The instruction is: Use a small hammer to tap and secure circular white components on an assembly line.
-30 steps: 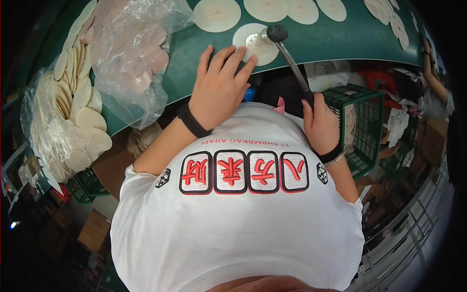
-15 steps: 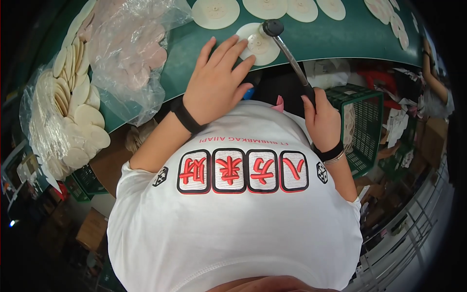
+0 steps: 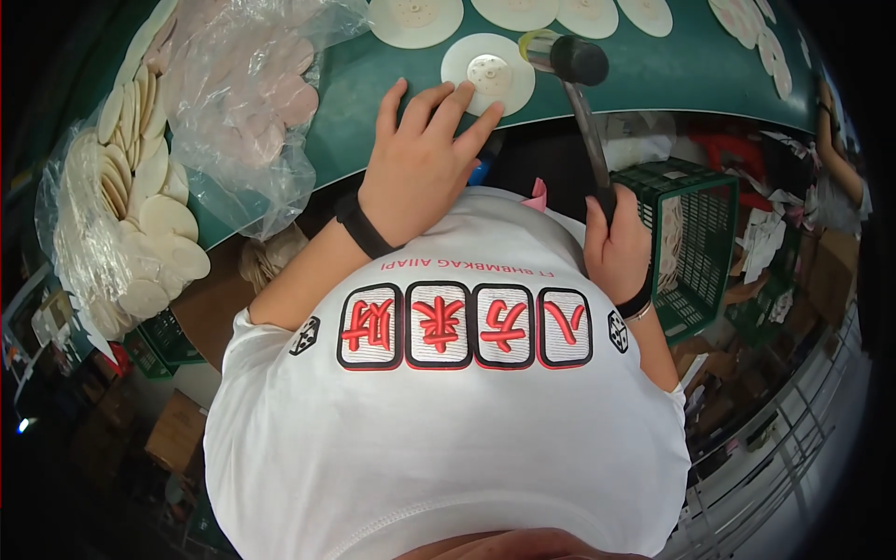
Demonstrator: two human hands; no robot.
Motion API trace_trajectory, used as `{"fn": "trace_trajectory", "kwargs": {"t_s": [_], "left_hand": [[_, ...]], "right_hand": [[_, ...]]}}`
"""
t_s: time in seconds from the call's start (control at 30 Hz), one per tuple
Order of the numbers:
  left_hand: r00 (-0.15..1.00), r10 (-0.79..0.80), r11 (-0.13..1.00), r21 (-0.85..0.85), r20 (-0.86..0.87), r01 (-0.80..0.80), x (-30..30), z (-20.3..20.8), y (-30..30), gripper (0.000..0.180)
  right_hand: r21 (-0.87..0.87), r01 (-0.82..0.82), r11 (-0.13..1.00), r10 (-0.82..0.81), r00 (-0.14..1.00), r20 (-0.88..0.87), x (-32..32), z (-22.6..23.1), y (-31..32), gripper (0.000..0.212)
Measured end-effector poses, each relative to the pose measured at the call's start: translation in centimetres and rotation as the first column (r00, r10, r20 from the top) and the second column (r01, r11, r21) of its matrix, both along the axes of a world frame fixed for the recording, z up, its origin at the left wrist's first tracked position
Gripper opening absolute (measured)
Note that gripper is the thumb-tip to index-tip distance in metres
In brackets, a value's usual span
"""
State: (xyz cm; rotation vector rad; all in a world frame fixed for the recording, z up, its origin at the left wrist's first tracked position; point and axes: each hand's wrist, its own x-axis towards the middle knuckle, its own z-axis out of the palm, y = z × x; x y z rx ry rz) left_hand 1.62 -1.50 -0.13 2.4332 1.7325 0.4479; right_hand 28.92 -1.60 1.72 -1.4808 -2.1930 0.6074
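Near the table's front edge lies a round cream-coloured disc (image 3: pixel 517 87) with a pale circular fitting at its centre. My left hand (image 3: pixel 420 159) rests at its near left side, fingers apart and fingertips on or just over the disc. Closed round the dark grip of a mallet (image 3: pixel 584 121) is my right hand (image 3: pixel 618 245). The mallet has a metal shaft and a two-faced head, one face black, the other yellowish. Its head hangs to the right of the disc's centre, seemingly raised above the table.
More cream discs (image 3: pixel 416 21) lie in a row along the far side of the green table (image 3: pixel 373 89). Left of them sit plastic bags of pinkish discs (image 3: pixel 280 112) and cream discs (image 3: pixel 168 219). A green crate (image 3: pixel 700 252) stands below at right. Another person's arm (image 3: pixel 838 154) shows far right.
The mallet head has come away from the disc, moving right and apparently up. My left fingertips have shifted slightly, and the fitting at the disc's centre now shows more fully.
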Motion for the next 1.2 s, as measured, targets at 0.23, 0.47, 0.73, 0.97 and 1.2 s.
{"fn": "trace_trajectory", "kwargs": {"t_s": [0.23, 0.47, 0.73, 0.97, 1.2], "left_hand": [[0.999, 0.016, 0.998, 0.054, -0.041, -0.014, 0.3, -0.7, -0.2, 0.073], [0.994, 0.032, 1.000, -0.005, 0.107, -0.031, 0.4, -0.4, -0.4, 0.065], [0.999, 0.045, 0.997, 0.062, 0.028, -0.047, 0.1, -0.4, -0.4, 0.061], [0.998, 0.061, 0.992, 0.113, -0.025, -0.058, 0.2, -0.9, -0.3, 0.057], [0.999, -0.045, 0.972, 0.232, -0.026, 0.050, -1.4, -0.8, -0.1, 0.049]], "right_hand": [[-0.043, -0.001, 0.999, 0.003, 0.999, 0.041, -0.1, 0.1, 0.1, 0.021], [-0.119, -0.006, 0.993, 0.033, 0.973, 0.228, -0.3, -0.3, 0.8, 0.022], [-0.106, 0.037, 0.994, -0.038, 0.999, -0.008, -0.1, 0.7, 0.4, 0.021], [-0.190, 0.004, 0.982, 0.037, 0.977, 0.212, -0.2, 0.3, 0.5, 0.021], [-0.223, -0.023, 0.974, -0.007, 0.991, -0.131, 0.1, 1.4, 1.5, 0.020]]}}
